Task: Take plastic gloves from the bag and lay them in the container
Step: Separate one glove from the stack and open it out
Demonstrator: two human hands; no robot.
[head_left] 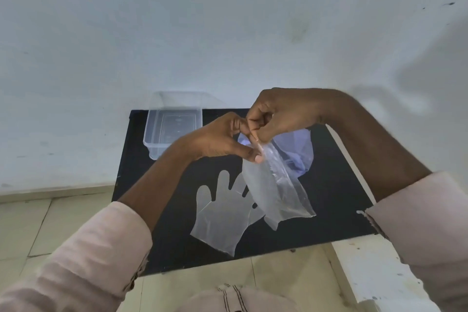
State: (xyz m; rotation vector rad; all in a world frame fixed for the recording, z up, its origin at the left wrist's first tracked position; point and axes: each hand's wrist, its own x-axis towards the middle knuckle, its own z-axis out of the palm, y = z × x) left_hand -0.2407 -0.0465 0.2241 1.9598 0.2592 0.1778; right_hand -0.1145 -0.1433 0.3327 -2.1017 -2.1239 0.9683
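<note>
In the head view, 1 plastic glove lies flat on the black desk, near the front edge and about the middle of it. It is thin, clear and whitish, the finger parts point to the far edge, and the cuff reaches almost to the front edge. A second piece of the same clear plastic hangs in the air above the desk, and its lower end covers the right side of the flat glove. It is crumpled and folded, so I cannot tell if it is 1 glove or more.

The bag, pale blue and half transparent, sits behind the hanging plastic, toward the right edge of the desk; the hands hide most of it. The clear container stands at the far left corner, and the left wrist covers its near right corner. Its inside is hard to make out.

Both hands are raised over the middle of the desk and touch each other. The left hand pinches the top of the hanging plastic between thumb and fingers. The right hand is curled, its fingertips closed on the same top edge from above. Pale pink sleeves cover both forearms.
</note>
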